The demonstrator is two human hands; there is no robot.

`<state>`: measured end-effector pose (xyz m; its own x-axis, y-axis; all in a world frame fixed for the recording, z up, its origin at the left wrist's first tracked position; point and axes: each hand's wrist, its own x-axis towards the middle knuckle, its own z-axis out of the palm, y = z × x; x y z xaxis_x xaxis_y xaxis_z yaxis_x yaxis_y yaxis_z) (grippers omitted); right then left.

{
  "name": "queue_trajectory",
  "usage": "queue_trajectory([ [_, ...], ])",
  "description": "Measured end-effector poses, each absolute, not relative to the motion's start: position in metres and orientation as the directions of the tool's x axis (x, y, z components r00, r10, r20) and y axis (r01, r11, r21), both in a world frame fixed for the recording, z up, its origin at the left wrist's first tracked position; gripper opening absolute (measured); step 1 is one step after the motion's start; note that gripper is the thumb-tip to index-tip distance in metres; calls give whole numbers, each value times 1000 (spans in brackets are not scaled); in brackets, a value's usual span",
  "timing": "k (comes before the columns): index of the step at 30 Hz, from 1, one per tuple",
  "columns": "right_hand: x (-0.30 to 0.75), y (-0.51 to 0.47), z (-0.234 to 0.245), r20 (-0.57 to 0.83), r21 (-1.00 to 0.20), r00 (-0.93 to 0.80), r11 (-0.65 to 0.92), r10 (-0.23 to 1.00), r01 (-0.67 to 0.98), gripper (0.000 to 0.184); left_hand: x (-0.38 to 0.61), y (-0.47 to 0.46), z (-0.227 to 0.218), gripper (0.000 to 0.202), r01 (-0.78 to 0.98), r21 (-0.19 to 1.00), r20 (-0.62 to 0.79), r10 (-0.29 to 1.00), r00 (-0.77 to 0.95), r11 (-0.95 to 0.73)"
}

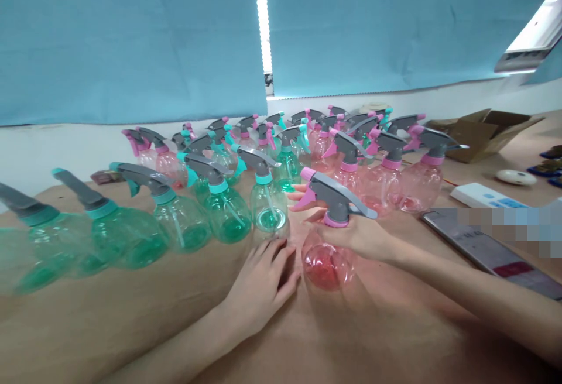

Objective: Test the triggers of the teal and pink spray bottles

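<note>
1. Right hand [353,237]: wrapped about the neck of a pink spray bottle [328,267], just under its collar; fingertips reach out behind the trigger. Tightness: cannot tell.
2. Held bottle: on the brown tabletop [184,319], nozzle toward 10 o'clock. It serves as dial centre; 12 points away from the person.
3. Left hand [263,281]: 9 o'clock, near the bottle; palm down, fingers loosely spread, holding nothing.
4. Nearest green spray bottle [268,202]: 10 o'clock, upright, beyond the left hand's fingertips. More green bottles [184,220] line up toward 9.
5. Three pink bottles [389,182]: 12 to 2 o'clock, mixed colours behind.
6. Phone [478,249]: 3 o'clock, lying beyond the right forearm.
7. Open carton [478,138]: 2 o'clock, farther off.
8. Blue sheeting [373,27]: 12 o'clock, backdrop.
</note>
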<state>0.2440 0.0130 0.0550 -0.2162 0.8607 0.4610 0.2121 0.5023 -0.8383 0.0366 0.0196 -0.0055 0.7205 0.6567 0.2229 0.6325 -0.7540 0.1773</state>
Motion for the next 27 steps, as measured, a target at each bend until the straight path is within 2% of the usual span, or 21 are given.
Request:
queue_trajectory([
  [3, 245, 13, 53, 453, -835, -214, 496, 866, 238, 16, 37, 20, -6, 31, 631, 177, 231, 655, 720, -756],
  [9, 249, 15, 48, 417, -827, -244, 477, 875, 297, 10, 37, 21, -6, 31, 619, 181, 236, 645, 727, -764],
  [18, 247, 14, 56, 449, -796, -274, 520, 851, 310, 17, 36, 20, -6, 31, 619, 181, 244, 645, 724, -764],
  [27, 246, 15, 50, 446, -826, -225, 495, 867, 269, 9, 37, 21, -6, 32, 626, 180, 228, 651, 724, -759],
])
